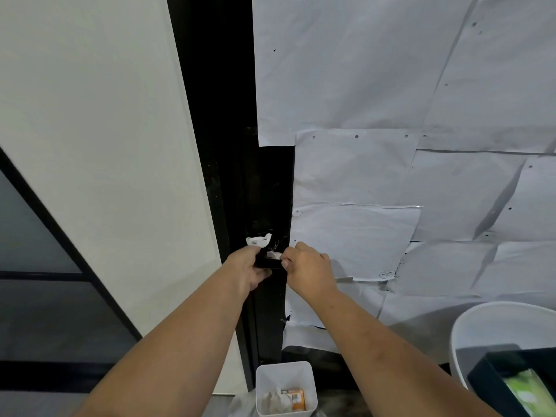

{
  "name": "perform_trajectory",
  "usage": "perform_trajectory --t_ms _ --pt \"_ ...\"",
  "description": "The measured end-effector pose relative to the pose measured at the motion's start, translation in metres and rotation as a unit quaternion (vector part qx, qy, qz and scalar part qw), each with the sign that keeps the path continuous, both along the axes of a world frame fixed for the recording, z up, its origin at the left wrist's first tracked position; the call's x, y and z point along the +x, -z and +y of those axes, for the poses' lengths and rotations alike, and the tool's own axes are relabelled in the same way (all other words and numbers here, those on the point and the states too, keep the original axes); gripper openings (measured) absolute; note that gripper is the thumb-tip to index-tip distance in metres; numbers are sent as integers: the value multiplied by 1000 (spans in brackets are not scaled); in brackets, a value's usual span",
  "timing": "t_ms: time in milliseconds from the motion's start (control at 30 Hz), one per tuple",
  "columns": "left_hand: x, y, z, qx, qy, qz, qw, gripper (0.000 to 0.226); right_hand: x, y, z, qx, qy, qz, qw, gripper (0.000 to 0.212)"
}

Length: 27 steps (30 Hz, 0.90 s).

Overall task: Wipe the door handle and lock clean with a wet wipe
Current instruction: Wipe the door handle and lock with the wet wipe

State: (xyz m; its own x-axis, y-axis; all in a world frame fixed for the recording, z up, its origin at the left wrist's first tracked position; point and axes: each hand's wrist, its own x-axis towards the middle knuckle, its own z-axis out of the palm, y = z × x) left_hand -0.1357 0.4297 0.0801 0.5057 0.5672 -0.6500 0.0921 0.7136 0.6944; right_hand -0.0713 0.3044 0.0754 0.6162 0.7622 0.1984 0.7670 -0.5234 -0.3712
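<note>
Both hands work the wet wipe at the black door handle.

From the head camera we see our left hand (246, 267) gripping the door handle (268, 262), likely to steady it, with the wet wipe (258, 239) bunched just above; our right hand (307, 266) pinches a second white bit. We count one white bin (285, 388) below.

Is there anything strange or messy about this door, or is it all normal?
Yes. The door's panel is covered with overlapping white paper sheets, creased, dotted with small holes and peeling at some edges, so only the dark strip round the handle shows. Both hands are at that handle, with a white wipe bunched above it.
</note>
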Motion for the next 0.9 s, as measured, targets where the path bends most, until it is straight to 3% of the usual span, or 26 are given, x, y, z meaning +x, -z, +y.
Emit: perform_trajectory --t_ms 133,233,433,533,667,900 --pt "-4 -6 2 -32 35 -23 999 23 -2 0 0 0 4 2 1000 21" --pt "-2 -4 -1 -20 9 -32 999 18 -2 -2 -1 -3 1 4 1000 21" --pt "4 7 -6 98 -109 23 989 21 -1 0 -2 7 -3 13 1000 22" --pt "4 9 -15 221 -140 77 962 28 0 1 -1 11 -2 15 1000 23" --pt "3 9 -19 462 -74 180 865 28 1 2 1 7 1 10 1000 22" --pt "-3 14 -7 699 50 270 660 22 1 1 1 7 -1 8 1000 21"
